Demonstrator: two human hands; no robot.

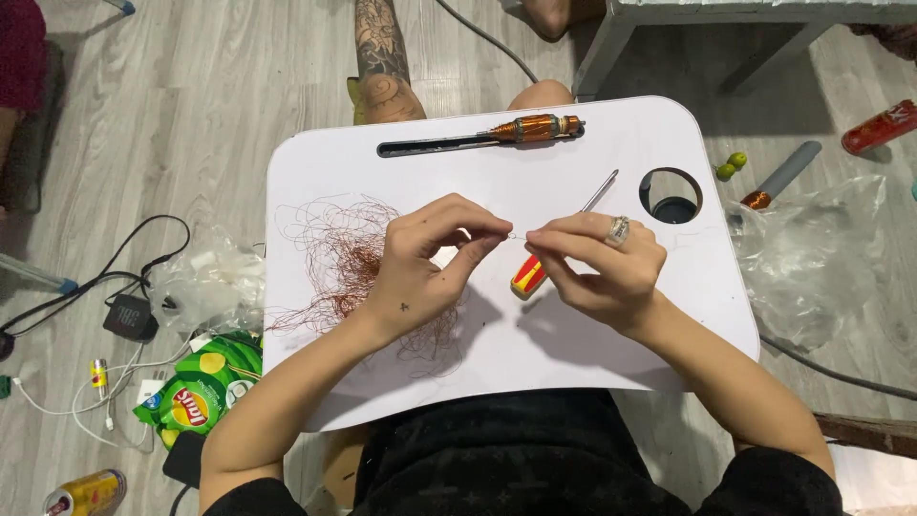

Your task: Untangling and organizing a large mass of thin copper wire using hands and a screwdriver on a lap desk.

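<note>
Seated on a grey plank floor behind a white rounded-corner plastic lap tray, a person pinches a hair-thin strand of reddish copper wire between both hands just above the tray's middle. The left hand has thumb and forefinger pressed together on one end of the strand; the right hand, a silver ring on one finger, nips the other end the same way, the two sets of fingertips almost touching. The strand looks to trail from a loose, tangled nest of the same copper wire spread over the tray's left half, under and beside the left hand. Wire this fine is likely near weightless, soft enough to kink and easy to snap, so it wants fingertip holds close together rather than a hard pull; the nest would probably snag if lifted whole. A red-and-yellow-handled screwdriver lies on the tray partly beneath the right hand, and a copper-wound coil on a rod rests in the slot along the tray's far edge. A green snack bag lies on the floor left of the tray.
</note>
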